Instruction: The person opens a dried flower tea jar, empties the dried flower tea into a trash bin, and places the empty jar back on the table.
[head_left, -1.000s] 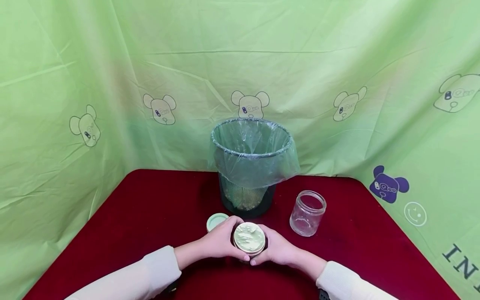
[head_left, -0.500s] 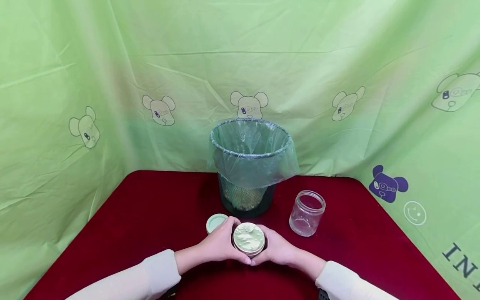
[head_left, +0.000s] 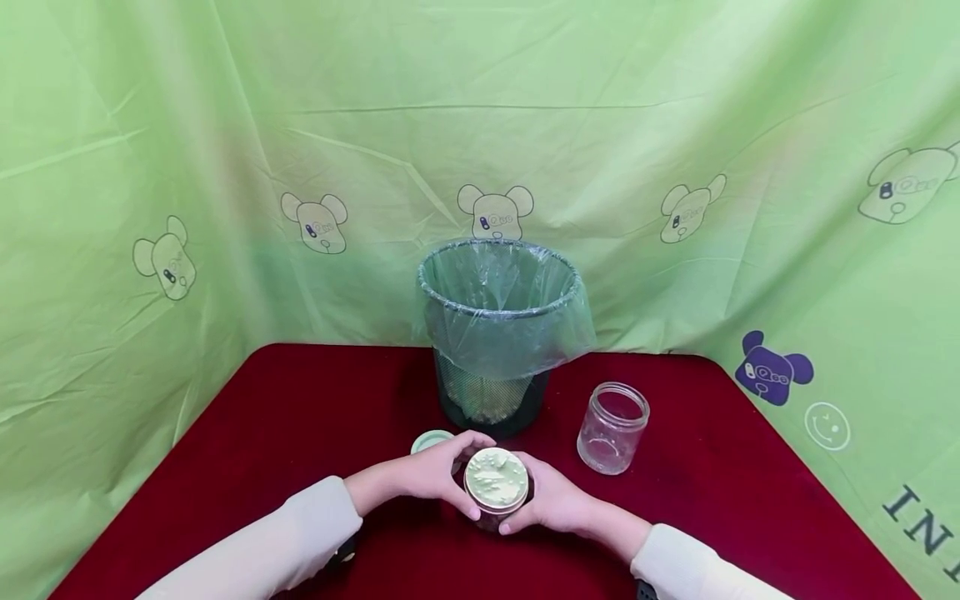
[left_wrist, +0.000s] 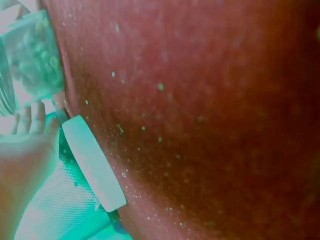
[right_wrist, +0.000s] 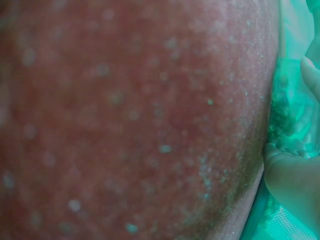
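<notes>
Between the two hands stands a clear glass jar (head_left: pixel 491 521), its top a pale, bumpy round surface (head_left: pixel 497 477). Small lumpy pieces show through its wall in the left wrist view. My right hand (head_left: pixel 551 496) holds the jar from the right, thumb at the near side. On the other side my left hand (head_left: pixel 435 473) is loosened, its thumb a little off the jar and its fingers fairly straight; whether its fingertips touch the glass is unclear. Behind the left hand lies a pale green round lid (head_left: pixel 430 440), partly covered by that hand.
A mesh wastebasket (head_left: pixel 491 396) with a translucent liner bag stands behind the hands. To the right is a second glass jar (head_left: pixel 611 433), lidless and upright. The dark red tablecloth (head_left: pixel 322 417) carries small pale specks, and a green curtain (head_left: pixel 375 150) hangs around the table.
My left hand has loosened from the jar, its thumb drawing back to the left, away from the right thumb. The right hand and jar stay nearly in place.
</notes>
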